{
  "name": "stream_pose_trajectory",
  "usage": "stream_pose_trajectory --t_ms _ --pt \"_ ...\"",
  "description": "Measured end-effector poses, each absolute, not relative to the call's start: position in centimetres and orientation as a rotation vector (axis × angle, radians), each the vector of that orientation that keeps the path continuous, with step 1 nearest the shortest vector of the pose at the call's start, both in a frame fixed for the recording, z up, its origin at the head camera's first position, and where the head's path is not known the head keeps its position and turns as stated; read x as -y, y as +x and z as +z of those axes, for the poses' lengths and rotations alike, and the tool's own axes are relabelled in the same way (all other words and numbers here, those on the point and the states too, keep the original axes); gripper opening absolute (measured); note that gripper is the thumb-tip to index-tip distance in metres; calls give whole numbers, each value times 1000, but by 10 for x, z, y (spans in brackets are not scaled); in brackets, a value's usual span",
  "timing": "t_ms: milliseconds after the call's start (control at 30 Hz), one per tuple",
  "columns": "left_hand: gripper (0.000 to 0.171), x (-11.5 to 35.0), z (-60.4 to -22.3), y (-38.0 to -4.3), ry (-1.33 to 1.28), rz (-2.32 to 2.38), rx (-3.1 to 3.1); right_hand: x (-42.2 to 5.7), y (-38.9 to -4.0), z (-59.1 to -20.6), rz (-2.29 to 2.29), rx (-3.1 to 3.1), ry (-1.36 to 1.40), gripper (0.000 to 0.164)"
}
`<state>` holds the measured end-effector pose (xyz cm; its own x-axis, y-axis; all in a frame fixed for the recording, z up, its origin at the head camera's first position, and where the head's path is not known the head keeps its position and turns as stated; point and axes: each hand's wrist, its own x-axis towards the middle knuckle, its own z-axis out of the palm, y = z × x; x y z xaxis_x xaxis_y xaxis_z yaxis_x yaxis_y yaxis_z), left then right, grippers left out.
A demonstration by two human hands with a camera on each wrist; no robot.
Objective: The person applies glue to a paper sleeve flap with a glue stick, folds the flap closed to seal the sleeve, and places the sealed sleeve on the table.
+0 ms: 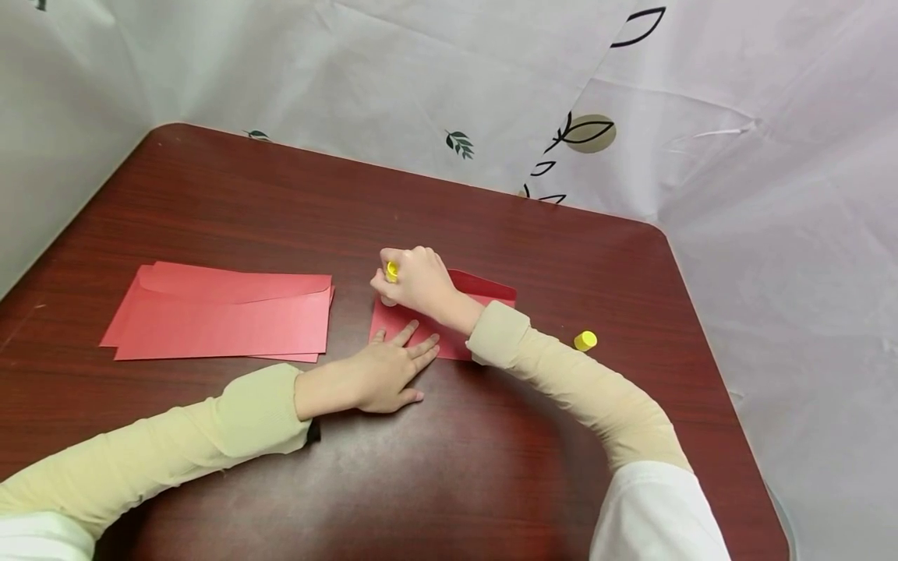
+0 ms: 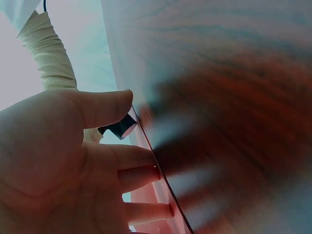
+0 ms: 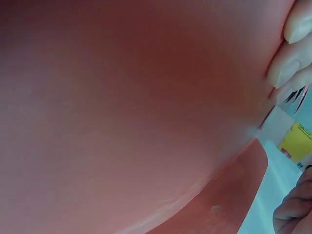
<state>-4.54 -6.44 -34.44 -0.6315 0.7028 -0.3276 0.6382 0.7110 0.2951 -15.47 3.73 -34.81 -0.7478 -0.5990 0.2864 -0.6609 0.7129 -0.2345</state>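
Observation:
A red envelope (image 1: 454, 347) lies on the table with its flap (image 1: 484, 284) raised at the far side. My right hand (image 1: 421, 284) grips a glue stick (image 1: 391, 271) over the envelope's left end. In the right wrist view, the white tip of the glue stick (image 3: 295, 141) meets the red paper, and a pale glue streak (image 3: 163, 212) runs along the fold. My left hand (image 1: 387, 372) rests with spread, straight fingers on the envelope's near left edge. The left wrist view shows that palm and its fingertips against the paper. A yellow cap (image 1: 585, 340) lies right of the envelope.
Several red envelopes (image 1: 224, 323) lie in an overlapping stack on the left. The dark reddish wooden table (image 1: 316, 202) has rounded corners. A white patterned cloth (image 1: 393, 86) hangs behind it and along the sides.

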Motion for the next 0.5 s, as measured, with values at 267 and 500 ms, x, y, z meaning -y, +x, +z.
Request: stream_pose_trajectory --t_ms 267,500 --pt "69 63 -345 -45 1035 203 -2489 -29 -156 -348 443 2743 1031 14" --pt "68 64 -345 -45 1028 216 -2490 -25 -154 -347 453 2754 1038 15"
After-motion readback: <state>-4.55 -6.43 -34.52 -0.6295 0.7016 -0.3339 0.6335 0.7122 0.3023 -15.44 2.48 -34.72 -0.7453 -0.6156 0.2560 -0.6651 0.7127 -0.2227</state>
